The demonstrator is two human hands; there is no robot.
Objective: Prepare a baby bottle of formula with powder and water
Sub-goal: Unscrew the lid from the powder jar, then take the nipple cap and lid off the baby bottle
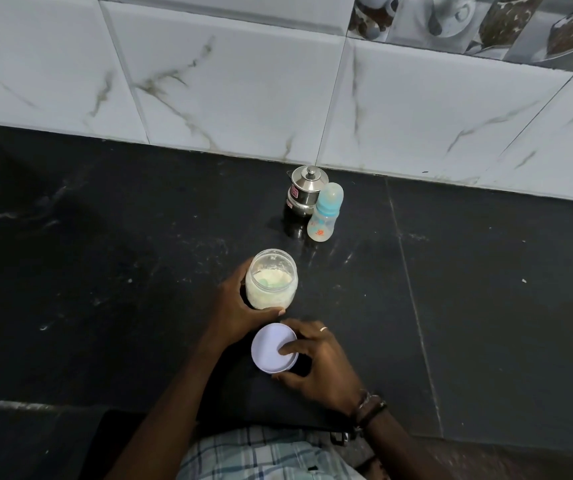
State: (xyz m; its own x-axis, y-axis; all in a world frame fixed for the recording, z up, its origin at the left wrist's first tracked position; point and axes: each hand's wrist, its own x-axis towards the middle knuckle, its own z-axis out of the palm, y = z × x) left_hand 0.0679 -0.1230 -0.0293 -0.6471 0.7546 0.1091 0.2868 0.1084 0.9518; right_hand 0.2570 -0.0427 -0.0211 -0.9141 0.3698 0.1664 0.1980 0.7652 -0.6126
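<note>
My left hand (243, 303) curls round the open jar of powder (271, 279), thumb across its near side, holding it upright on the black counter (105, 271). Just below that thumb, my right hand (319, 362) pinches the white lid (274, 348), fingertips on top. The baby bottle (324, 214) stands well beyond my fingers, touching a steel pot (304, 194).

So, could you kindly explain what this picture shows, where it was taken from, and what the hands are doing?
There is no machine here: a person wears a wide-angle camera on the head, looking forward and down at their own two hands. The left hand grips an open clear jar of pale powder standing on a dark stone counter. The right hand holds the jar's white lid, already off, just in front of the jar. Farther back, near the tiled wall, stand a capped baby bottle with a blue collar and, close beside it, a small lidded steel pot.
</note>
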